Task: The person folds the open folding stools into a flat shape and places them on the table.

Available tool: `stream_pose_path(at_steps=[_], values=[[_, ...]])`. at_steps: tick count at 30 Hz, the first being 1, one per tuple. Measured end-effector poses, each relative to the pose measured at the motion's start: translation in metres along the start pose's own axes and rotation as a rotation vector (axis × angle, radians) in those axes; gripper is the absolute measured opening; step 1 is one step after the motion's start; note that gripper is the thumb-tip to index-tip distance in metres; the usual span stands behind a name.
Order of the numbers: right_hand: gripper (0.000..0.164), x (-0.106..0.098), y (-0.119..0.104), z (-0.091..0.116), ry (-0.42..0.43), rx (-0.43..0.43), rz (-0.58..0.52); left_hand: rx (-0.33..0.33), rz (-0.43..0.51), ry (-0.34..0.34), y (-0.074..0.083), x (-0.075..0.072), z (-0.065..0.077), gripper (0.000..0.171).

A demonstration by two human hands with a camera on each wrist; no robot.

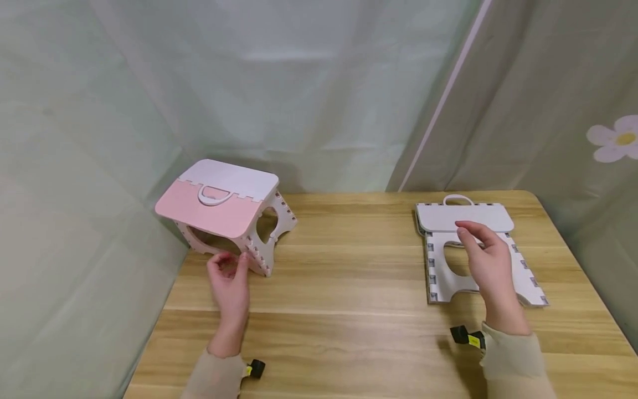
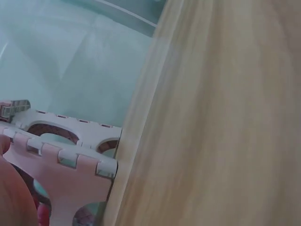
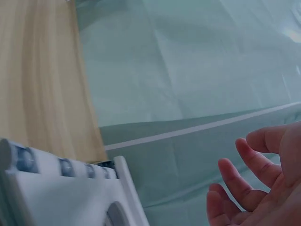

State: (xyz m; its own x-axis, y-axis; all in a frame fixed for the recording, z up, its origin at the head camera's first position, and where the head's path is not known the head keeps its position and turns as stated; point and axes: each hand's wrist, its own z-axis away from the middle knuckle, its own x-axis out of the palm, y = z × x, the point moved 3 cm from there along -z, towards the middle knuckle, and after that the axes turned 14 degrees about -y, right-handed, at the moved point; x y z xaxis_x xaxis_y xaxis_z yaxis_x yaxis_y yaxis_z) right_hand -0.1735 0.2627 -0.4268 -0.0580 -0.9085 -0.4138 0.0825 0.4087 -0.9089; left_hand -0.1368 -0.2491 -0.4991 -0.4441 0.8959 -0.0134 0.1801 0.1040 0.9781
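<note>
The head view has an unfolded step stool (image 1: 209, 213) at the left, with a pink and white top and a small handle. My left hand (image 1: 231, 288) is at its near leg panel (image 2: 61, 176). The thumb lies along the panel and curled fingers reach the arch, so it appears to grip the leg; part of the hold is hidden. At the right, a white folding stool (image 1: 463, 217) lies flat and partly folded, its handle pointing away. Above it hovers my right hand (image 1: 490, 266), fingers loosely bent and holding nothing; the right wrist view shows the fingers (image 3: 235, 181) apart from the stool.
Both stools stand on a wood-grain table (image 1: 349, 310). Pale green fabric (image 1: 309, 100) hangs behind the table and along its sides. A printed flower (image 1: 623, 138) shows at the right. Small black devices are strapped at both wrists.
</note>
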Motion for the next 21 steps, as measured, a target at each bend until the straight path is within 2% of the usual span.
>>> stream_pose_path(at_steps=[3, 8, 14, 21], values=[[0.042, 0.005, 0.006, 0.001, -0.03, 0.004, -0.001, -0.015, -0.033, -0.019, -0.003, 0.001, -0.002, 0.045], [0.041, 0.009, 0.013, 0.003, -0.047, -0.038, -0.007, -0.034, -0.001, -0.076, -0.006, 0.005, -0.005, 0.035], [0.039, 0.011, 0.016, 0.003, -0.077, -0.08, 0.005, -0.029, 0.026, -0.081, -0.009, 0.004, -0.004, 0.029], [0.038, 0.014, 0.016, 0.002, -0.158, -0.097, 0.004, -0.026, 0.017, -0.116, -0.005, 0.006, -0.004, 0.026]])
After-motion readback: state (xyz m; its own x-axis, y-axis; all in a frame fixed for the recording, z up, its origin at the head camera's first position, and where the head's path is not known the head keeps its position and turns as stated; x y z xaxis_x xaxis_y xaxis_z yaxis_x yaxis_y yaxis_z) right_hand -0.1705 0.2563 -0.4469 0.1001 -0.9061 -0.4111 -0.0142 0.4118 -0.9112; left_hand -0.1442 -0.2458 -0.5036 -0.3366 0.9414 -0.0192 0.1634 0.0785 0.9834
